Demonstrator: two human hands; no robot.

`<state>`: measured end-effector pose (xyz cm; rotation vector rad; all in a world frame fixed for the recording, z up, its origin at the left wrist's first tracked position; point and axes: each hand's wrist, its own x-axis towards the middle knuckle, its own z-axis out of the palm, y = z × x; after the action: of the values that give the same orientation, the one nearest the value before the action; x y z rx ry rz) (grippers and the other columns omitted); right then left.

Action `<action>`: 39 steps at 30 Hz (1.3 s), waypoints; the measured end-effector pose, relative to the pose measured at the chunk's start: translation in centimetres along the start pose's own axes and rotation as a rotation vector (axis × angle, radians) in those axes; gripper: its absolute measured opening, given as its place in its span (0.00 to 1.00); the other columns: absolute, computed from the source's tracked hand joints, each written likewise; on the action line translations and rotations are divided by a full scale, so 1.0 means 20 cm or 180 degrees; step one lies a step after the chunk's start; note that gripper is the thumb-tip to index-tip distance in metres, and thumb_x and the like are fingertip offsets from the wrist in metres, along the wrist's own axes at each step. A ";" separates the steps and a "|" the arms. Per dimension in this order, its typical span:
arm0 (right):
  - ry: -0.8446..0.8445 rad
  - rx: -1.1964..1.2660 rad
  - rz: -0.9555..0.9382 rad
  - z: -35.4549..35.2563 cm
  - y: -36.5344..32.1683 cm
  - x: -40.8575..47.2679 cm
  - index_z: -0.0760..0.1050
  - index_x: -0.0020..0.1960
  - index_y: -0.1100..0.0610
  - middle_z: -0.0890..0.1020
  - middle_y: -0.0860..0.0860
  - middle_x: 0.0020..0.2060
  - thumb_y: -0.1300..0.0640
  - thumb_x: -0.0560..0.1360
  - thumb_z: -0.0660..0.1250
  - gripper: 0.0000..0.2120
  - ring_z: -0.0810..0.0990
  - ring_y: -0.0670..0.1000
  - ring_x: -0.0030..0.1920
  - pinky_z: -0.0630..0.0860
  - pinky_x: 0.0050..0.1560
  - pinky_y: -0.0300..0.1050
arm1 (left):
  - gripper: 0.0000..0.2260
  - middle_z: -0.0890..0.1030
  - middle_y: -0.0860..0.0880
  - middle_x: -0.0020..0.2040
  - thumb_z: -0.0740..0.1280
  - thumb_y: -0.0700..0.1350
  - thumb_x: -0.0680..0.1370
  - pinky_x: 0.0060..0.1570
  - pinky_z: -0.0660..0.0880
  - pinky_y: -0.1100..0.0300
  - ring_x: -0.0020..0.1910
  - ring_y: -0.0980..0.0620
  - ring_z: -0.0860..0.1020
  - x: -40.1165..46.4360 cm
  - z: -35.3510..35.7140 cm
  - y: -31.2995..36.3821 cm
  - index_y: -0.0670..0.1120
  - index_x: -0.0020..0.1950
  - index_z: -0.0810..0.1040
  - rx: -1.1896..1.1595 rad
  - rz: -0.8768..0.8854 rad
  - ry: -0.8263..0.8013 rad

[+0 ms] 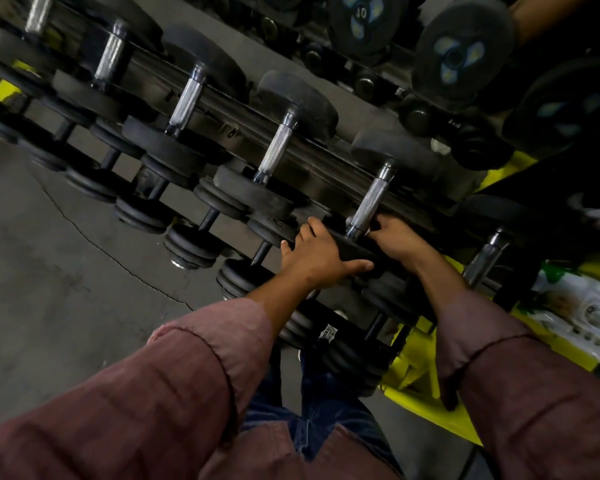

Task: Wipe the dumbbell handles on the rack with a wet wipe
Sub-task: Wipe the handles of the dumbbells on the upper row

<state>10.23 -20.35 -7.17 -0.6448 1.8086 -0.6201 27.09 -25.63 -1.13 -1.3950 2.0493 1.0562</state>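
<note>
A row of black dumbbells with knurled steel handles lies on the dark rack (319,174), running from upper left to lower right. My left hand (321,258) grips the near black head (355,251) of one dumbbell, thumb over its edge. My right hand (395,239) is curled at the lower end of that dumbbell's handle (369,204), by the collar. A small pale bit shows between its fingers; I cannot tell if it is a wipe. A green and white wipe pack (575,313) lies at the right.
A lower tier holds more black dumbbells (191,244) below left. Round weight plates (461,53) stand behind the rack at the upper right. Yellow rack frame parts (420,368) show below my right arm. Cracked grey concrete floor (49,271) spreads to the left.
</note>
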 end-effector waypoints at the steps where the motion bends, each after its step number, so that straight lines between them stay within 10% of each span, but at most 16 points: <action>1: -0.0022 -0.0149 0.0016 -0.01 0.01 0.00 0.79 0.61 0.57 0.84 0.53 0.49 0.67 0.76 0.66 0.15 0.83 0.50 0.47 0.79 0.52 0.45 | 0.64 0.51 0.39 0.82 0.69 0.77 0.65 0.78 0.49 0.36 0.81 0.39 0.54 0.00 0.00 0.00 0.40 0.82 0.40 0.0008 -0.0002 0.0005; 5: 0.0022 -0.0021 0.0029 -0.02 0.03 0.01 0.81 0.58 0.59 0.85 0.57 0.50 0.69 0.75 0.66 0.14 0.84 0.53 0.48 0.81 0.53 0.48 | 0.64 0.52 0.39 0.82 0.70 0.77 0.65 0.78 0.50 0.37 0.81 0.40 0.55 0.00 0.00 0.00 0.40 0.82 0.41 -0.0009 -0.0005 0.0044; 11: -0.0021 0.2328 0.0195 0.01 0.01 0.01 0.79 0.59 0.62 0.84 0.61 0.55 0.76 0.72 0.57 0.22 0.83 0.56 0.59 0.77 0.62 0.51 | 0.64 0.50 0.39 0.83 0.70 0.76 0.65 0.79 0.49 0.37 0.81 0.40 0.53 0.00 0.01 0.00 0.40 0.82 0.41 -0.0048 -0.0033 0.0052; 23: 0.0299 0.1089 0.0184 -0.01 0.00 -0.03 0.85 0.43 0.60 0.86 0.57 0.43 0.61 0.71 0.65 0.09 0.82 0.53 0.43 0.77 0.48 0.46 | 0.63 0.49 0.39 0.83 0.70 0.76 0.66 0.78 0.50 0.37 0.81 0.40 0.54 -0.01 0.01 0.01 0.40 0.82 0.41 0.0004 -0.0056 0.0036; 32: 0.1412 0.3622 -0.0107 -0.07 -0.09 0.03 0.76 0.49 0.58 0.83 0.54 0.46 0.74 0.77 0.62 0.13 0.83 0.49 0.48 0.81 0.52 0.43 | 0.63 0.49 0.38 0.82 0.69 0.77 0.66 0.78 0.50 0.37 0.81 0.39 0.53 -0.01 0.00 0.00 0.40 0.82 0.40 0.0035 -0.0014 0.0011; 39: 0.1361 0.2529 0.0003 -0.02 -0.07 0.00 0.78 0.48 0.56 0.82 0.52 0.40 0.68 0.75 0.69 0.08 0.79 0.45 0.38 0.76 0.40 0.36 | 0.64 0.48 0.39 0.83 0.68 0.77 0.66 0.79 0.50 0.37 0.81 0.40 0.53 0.00 0.01 0.00 0.40 0.82 0.39 0.0065 -0.0003 -0.0003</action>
<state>10.07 -21.30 -5.99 0.0380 1.7314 -1.4515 27.20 -25.49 -1.22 -1.3852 2.0528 1.0325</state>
